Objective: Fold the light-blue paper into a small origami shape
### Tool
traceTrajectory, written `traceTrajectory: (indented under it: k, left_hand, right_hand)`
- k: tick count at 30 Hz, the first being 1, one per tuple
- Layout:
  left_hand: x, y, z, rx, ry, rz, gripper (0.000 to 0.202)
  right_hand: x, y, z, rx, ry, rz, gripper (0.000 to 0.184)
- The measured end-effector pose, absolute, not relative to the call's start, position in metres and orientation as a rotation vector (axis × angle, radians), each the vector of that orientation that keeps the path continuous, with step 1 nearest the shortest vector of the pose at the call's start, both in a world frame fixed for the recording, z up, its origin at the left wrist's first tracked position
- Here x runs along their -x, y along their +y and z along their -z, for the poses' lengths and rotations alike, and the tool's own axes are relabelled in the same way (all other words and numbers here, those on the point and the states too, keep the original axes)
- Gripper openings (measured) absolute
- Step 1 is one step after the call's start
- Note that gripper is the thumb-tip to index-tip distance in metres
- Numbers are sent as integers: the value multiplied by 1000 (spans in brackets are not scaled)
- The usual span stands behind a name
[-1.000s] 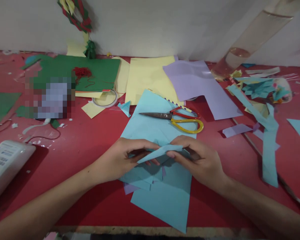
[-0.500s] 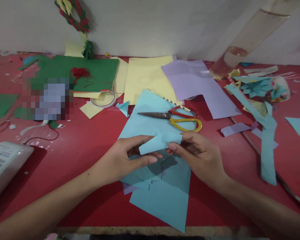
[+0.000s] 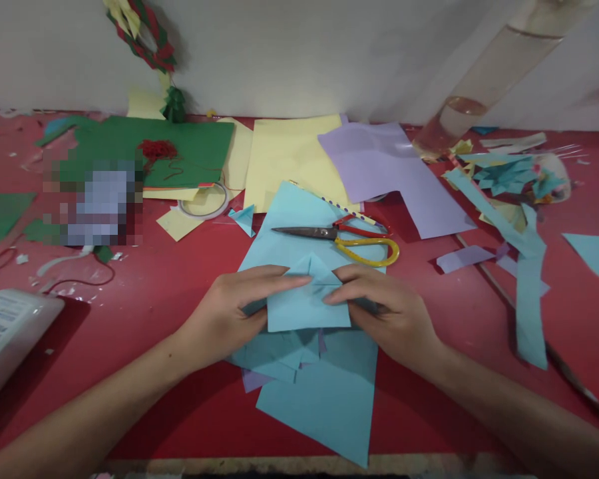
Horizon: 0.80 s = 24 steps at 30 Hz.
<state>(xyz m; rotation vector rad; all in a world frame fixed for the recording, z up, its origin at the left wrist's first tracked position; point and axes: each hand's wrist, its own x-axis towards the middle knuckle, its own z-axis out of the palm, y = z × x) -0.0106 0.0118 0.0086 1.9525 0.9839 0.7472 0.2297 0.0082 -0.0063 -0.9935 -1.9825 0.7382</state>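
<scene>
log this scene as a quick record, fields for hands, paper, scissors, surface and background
left hand: holding left side of folded blue paper
right hand: holding its right side
paper shape: peaked top, straight near edge
scissors: beyond the hands, blades over large blue sheet, pointing left
surface: red table
farther back: yellow sheet, purple sheet
</scene>
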Motion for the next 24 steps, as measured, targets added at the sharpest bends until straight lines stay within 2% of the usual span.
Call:
traceTrajectory:
  k: [3, 5, 8, 15, 16, 20, 24]
  left_hand:
    - [19, 13, -8, -1980, 923, -620, 70]
    - [24, 15, -9, -1878, 853, -574, 75]
    - [28, 17, -13, -1648, 755, -576, 63]
    - [8, 12, -16, -1561, 967, -754, 14]
    - [5, 11, -15, -1577, 1013, -771, 12]
    - [-3, 5, -12, -1600, 1160, -877, 30]
    - [-3, 4, -7, -1678, 1223, -942, 22]
  right_hand:
    - [-229, 10, 6, 985, -2031, -686, 30]
    - [-229, 11, 5, 977, -2046, -695, 29]
    - [-230, 12, 4, 968, -2050, -706, 26]
    - [-231, 10, 4, 890, -2142, -684, 14]
    - [-230, 10, 4, 887, -2151, -672, 12]
    - [-225, 9, 3, 841, -2143, -679, 10]
    - [-224, 9, 4, 795, -2171, -685, 13]
